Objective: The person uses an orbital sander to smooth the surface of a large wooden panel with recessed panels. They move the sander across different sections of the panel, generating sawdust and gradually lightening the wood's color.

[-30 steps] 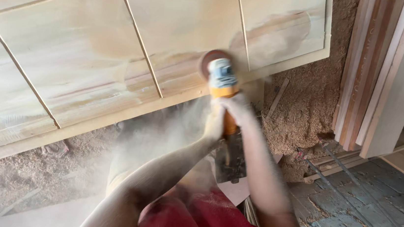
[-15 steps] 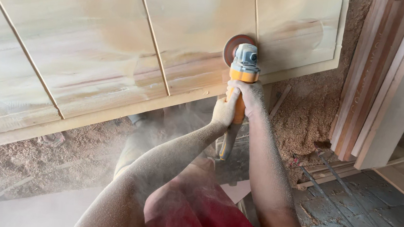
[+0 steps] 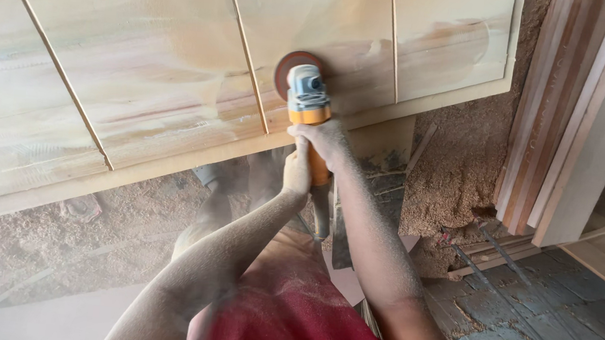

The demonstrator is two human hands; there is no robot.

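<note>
Both hands clamped on orange angle grinder (image 3: pixel 311 108): right hand (image 3: pixel 326 141) forward, left hand (image 3: pixel 297 171) behind at 7 o'clock. Sanding disc (image 3: pixel 290 65) against pale wood panel (image 3: pixel 157 67), near lower edge. Sawdust (image 3: pixel 458 170) at 3 o'clock.

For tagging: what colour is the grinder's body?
Orange grinder body with a grey head, clearest in the head view.

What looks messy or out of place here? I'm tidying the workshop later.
Sawdust lies heaped on the floor under the wooden panel, and dust coats both forearms. Both hands, right hand and left hand, grip the orange grinder, its disc on the panel. Nothing looks broken.
</note>
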